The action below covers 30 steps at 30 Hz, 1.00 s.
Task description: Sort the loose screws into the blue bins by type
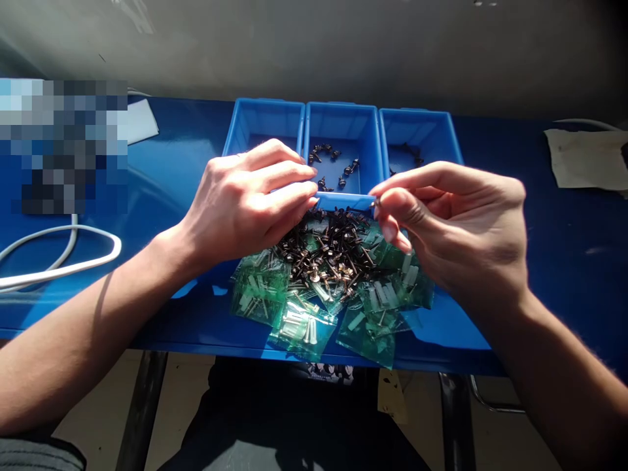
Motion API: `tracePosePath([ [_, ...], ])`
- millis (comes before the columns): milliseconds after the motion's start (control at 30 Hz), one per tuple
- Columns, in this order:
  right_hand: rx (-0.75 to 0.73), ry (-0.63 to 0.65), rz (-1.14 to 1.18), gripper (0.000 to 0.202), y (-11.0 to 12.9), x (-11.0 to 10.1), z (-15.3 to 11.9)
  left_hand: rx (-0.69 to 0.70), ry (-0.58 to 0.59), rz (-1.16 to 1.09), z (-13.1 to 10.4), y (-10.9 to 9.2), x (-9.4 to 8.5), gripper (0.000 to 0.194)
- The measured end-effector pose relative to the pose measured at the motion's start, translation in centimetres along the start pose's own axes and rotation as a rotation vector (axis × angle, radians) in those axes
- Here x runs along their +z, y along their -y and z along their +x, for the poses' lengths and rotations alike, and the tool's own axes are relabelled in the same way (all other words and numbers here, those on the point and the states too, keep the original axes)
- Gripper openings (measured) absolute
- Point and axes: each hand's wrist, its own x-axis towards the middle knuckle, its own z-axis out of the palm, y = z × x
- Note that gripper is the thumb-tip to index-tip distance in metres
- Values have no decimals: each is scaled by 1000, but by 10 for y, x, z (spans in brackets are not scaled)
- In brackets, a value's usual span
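Observation:
Dark screws (338,252) lie in a heap in front of three blue bins. Around the heap are green-tinted plastic bags (304,327) with white plugs and screws inside. My left hand (250,196) rests palm down over the front of the left bin (267,111) and the middle bin, fingers stretched out. At the front right corner of the middle bin (343,114), my right hand (456,229) pinches thumb and forefinger together on something small and dark, too small to name. Several screws lie in the middle bin, and a few dark pieces in the right bin (419,121).
A white cable (88,261) loops on the blue table (186,137) at the left, near a white sheet (140,122) and a blurred patch. Beige paper (583,160) lies at the far right. A grey wall (314,52) stands behind the bins.

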Motion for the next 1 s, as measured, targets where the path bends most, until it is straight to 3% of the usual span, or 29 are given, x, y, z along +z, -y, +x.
tracePosePath([
  [100,58,-7,144,24,-1,0,1,-15,6,-18,-1,0,0,16],
  [167,25,2,64,35,1,0,0,-17,5,-34,-1,0,0,17],
  [233,-148,83,-199,36,1,-1,-2,-17,2,-50,-1,0,0,17],
  [333,-478,358,-638,24,-4,-1,-5,-14,-6,-78,0,1,-1,18],
  [400,-586,480,-784,20,-10,-1,-6,-16,8,-86,1,2,-2,19],
  [600,-584,495,-754,8,-16,2,-5,-6,37,-26,1,2,-3,19],
  [1000,-555,451,-705,10,-14,0,-5,31,26,19,1,2,-3,17],
])
